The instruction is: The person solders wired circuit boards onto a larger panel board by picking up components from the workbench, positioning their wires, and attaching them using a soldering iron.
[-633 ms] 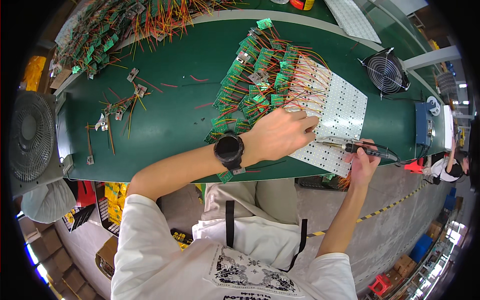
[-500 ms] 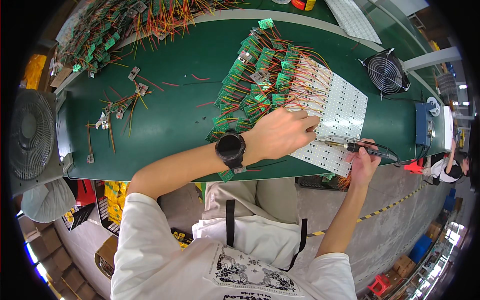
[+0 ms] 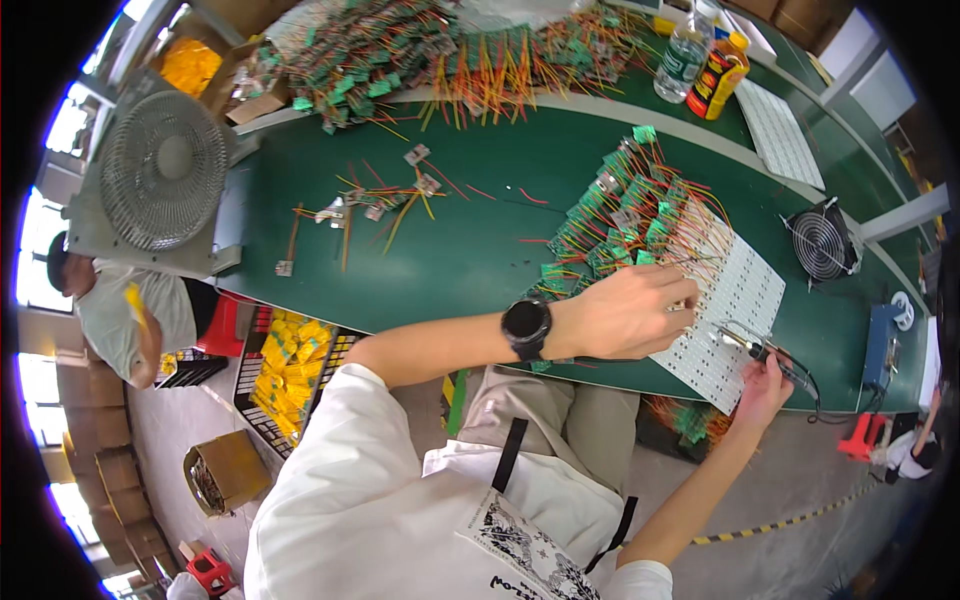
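My right hand (image 3: 762, 392) grips a soldering iron (image 3: 757, 351) with a dark handle, its metal end pointing left over a white board (image 3: 748, 290) dotted with dark holes. A thin metal tube runs along the iron. Curled over the board's left part is my left hand (image 3: 632, 312), a black watch (image 3: 526, 326) on its wrist. Its fingers are closed near the iron's tip; what they pinch is hidden. Rows of small green circuit boards (image 3: 590, 226) with red and yellow wires lie beyond this hand, many wires reaching onto the white board.
A pile of wired circuit boards (image 3: 350, 75) lies along the far side. Two bottles (image 3: 717, 77) stand at the back right. A small black fan (image 3: 822, 243) and a blue box (image 3: 880, 345) are on the right; a larger fan (image 3: 165, 170) is left. Another person (image 3: 135, 310) sits beyond it.
The whole view has shifted, so the bench appears farther right and lower, and the bottles and another person now show. Both hands keep about the same place over the board.
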A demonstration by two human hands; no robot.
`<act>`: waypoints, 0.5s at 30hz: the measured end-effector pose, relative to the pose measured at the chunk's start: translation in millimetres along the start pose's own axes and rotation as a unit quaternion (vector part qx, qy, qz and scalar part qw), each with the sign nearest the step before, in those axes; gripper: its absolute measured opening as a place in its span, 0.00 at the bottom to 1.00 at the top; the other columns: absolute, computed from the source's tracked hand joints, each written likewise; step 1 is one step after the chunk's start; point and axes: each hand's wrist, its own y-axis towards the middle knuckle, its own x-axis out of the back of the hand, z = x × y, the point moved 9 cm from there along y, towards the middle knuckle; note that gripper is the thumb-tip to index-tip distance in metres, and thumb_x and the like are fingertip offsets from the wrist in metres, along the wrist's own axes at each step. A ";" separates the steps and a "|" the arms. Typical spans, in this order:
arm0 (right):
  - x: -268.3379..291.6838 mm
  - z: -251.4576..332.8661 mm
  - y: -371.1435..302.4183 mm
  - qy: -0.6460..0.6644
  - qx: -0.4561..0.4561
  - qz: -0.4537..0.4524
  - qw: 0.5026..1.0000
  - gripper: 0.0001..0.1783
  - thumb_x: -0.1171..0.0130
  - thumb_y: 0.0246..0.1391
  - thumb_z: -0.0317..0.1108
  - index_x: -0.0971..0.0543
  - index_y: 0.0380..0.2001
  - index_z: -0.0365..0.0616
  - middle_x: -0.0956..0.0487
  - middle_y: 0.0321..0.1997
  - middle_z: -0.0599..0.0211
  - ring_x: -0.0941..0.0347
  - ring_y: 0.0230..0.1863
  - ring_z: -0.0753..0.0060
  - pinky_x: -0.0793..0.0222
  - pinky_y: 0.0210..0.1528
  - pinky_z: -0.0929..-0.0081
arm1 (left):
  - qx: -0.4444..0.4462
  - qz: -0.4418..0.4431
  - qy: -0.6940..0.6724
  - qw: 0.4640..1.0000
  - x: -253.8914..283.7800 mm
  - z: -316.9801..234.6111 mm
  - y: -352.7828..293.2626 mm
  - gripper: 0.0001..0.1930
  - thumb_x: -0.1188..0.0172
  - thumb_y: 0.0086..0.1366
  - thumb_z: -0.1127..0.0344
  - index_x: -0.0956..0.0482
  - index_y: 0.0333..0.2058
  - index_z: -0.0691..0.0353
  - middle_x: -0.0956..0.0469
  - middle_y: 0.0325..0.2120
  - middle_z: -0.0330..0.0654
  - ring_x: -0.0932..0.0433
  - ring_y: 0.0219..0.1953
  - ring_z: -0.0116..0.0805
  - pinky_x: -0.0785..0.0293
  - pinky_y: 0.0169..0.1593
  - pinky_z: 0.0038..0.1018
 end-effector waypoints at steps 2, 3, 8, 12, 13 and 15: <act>0.3 -5.0 1.4 0.013 -0.003 0.015 1.000 0.13 0.44 0.54 0.24 0.26 0.43 0.31 0.21 0.38 0.60 0.29 0.22 0.75 0.35 0.21 0.78 | 0.051 0.000 0.045 0.998 22.2 7.4 -18.1 0.06 0.38 0.51 0.70 0.25 0.28 0.63 0.25 0.34 0.43 0.22 0.33 0.41 0.24 0.35 0.34; 0.7 -5.3 1.4 0.013 -0.004 0.022 1.000 0.12 0.44 0.54 0.24 0.26 0.43 0.31 0.21 0.38 0.60 0.29 0.22 0.75 0.36 0.21 0.78 | 0.101 -0.005 0.074 0.992 36.5 16.5 -31.9 0.07 0.38 0.51 0.71 0.25 0.29 0.63 0.24 0.33 0.44 0.22 0.34 0.41 0.24 0.35 0.33; -10.4 2.1 -2.5 0.009 0.007 0.033 0.999 0.10 0.44 0.54 0.25 0.25 0.40 0.32 0.21 0.31 0.59 0.29 0.20 0.75 0.35 0.20 0.78 | 0.399 -0.082 0.291 0.866 141.0 85.8 -124.1 0.07 0.36 0.54 0.66 0.25 0.27 0.58 0.23 0.17 0.39 0.22 0.20 0.38 0.27 0.25 0.33; -15.9 4.6 -4.0 0.005 0.001 0.033 0.999 0.10 0.42 0.54 0.28 0.25 0.37 0.32 0.22 0.25 0.60 0.29 0.17 0.75 0.35 0.19 0.78 | 0.489 -0.043 0.400 0.774 211.6 141.6 -173.1 0.16 0.33 0.53 0.56 0.28 0.29 0.60 0.22 0.21 0.42 0.21 0.26 0.46 0.28 0.27 0.38; -16.8 4.6 -3.3 0.007 0.002 0.041 0.999 0.10 0.41 0.54 0.28 0.25 0.37 0.32 0.23 0.24 0.60 0.30 0.17 0.75 0.35 0.19 0.78 | 0.504 -0.009 0.401 0.765 217.5 150.5 -178.4 0.16 0.34 0.53 0.55 0.28 0.31 0.60 0.21 0.24 0.45 0.20 0.29 0.51 0.26 0.30 0.42; -15.8 5.2 -4.1 0.010 0.002 0.030 0.999 0.10 0.41 0.54 0.28 0.24 0.37 0.32 0.23 0.24 0.61 0.30 0.17 0.75 0.35 0.19 0.78 | 0.534 0.028 0.387 0.751 221.7 162.2 -185.1 0.18 0.34 0.52 0.52 0.27 0.30 0.60 0.20 0.25 0.46 0.20 0.30 0.51 0.26 0.32 0.41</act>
